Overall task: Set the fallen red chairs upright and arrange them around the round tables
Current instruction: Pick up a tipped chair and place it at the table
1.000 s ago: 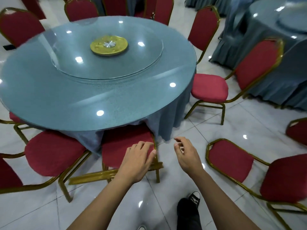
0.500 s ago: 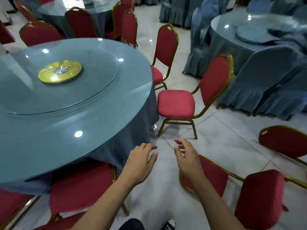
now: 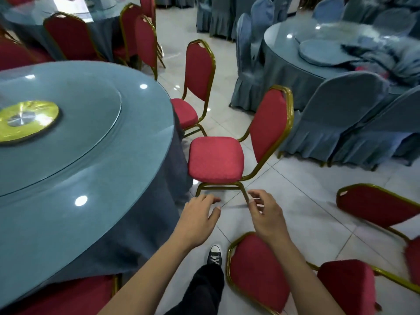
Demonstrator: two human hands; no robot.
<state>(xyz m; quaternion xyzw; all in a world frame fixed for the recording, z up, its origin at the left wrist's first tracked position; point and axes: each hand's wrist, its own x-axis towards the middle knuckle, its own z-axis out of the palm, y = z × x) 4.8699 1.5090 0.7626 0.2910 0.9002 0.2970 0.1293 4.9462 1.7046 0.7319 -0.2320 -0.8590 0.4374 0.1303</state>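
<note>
Both of my hands are out in front of me and hold nothing: my left hand [image 3: 200, 213] is spread with loose fingers, and my right hand [image 3: 264, 213] has its fingers lightly curled around air. The nearest fallen chair [image 3: 256, 271] lies on the floor just below my right forearm, its red back towards me and its seat cushion further right; a second fallen chair [image 3: 375, 206] lies beyond it, well apart from the round counter [image 3: 95, 155]. An upright chair [image 3: 216, 159] already stands at the counter's edge ahead of me, with another upright one [image 3: 197, 73] behind it. I judge the step in hand is to pick up the near fallen chair. To do it well I would turn right, bend, and take the gold frame at the top of the back with one hand and the seat edge with the other, then swing the legs down under control so they meet the tiles together and do not skid. I should keep my shoe [image 3: 214, 258] away from the frame, then slide the chair into the gap beside the upright one, seat facing the counter.
</note>
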